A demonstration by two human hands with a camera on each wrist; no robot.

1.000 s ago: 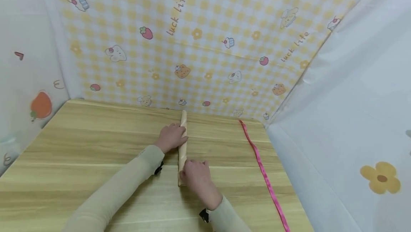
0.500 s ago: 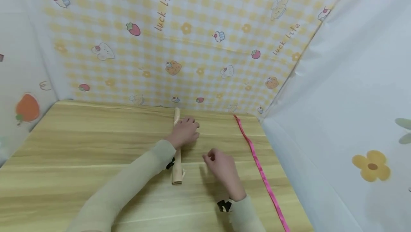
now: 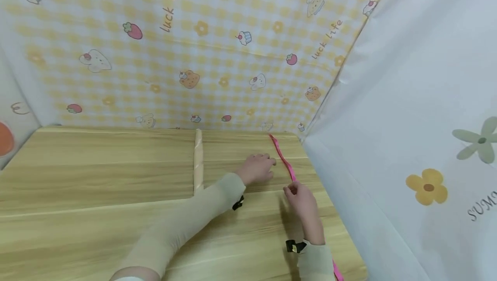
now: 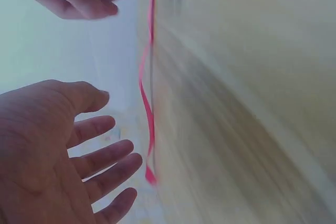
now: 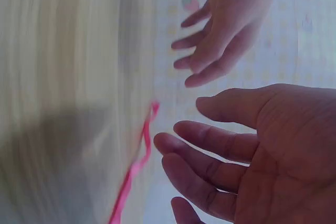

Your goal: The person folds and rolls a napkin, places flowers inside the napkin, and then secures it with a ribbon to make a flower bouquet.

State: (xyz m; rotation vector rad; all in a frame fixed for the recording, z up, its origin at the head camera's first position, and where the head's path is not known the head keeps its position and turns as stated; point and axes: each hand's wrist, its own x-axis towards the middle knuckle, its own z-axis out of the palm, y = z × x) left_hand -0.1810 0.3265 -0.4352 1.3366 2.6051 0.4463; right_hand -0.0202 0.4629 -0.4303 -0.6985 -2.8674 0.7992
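Note:
A long pink ribbon (image 3: 286, 163) lies on the right part of the table, running from the back edge toward the front. My left hand (image 3: 257, 168) hovers just left of its far half, fingers spread and nothing in them. My right hand (image 3: 304, 201) is over the ribbon's middle and hides part of it. In the right wrist view its loosely bent fingers (image 5: 202, 140) hold nothing, with the ribbon (image 5: 131, 174) beyond the fingertips. A pale, slim rolled tube (image 3: 198, 160) lies left of both hands, its near end hidden behind my left sleeve.
The wood-grain table (image 3: 97, 173) meets a yellow checked cloth wall (image 3: 217, 61) at the back. A white cloth wall (image 3: 388, 112) stands close along the right edge. Black straps (image 3: 296, 246) sit at the wrists.
Both hands have let go of the rolled tube and moved right to the ribbon. The tube stays on the table. The head view has turned right.

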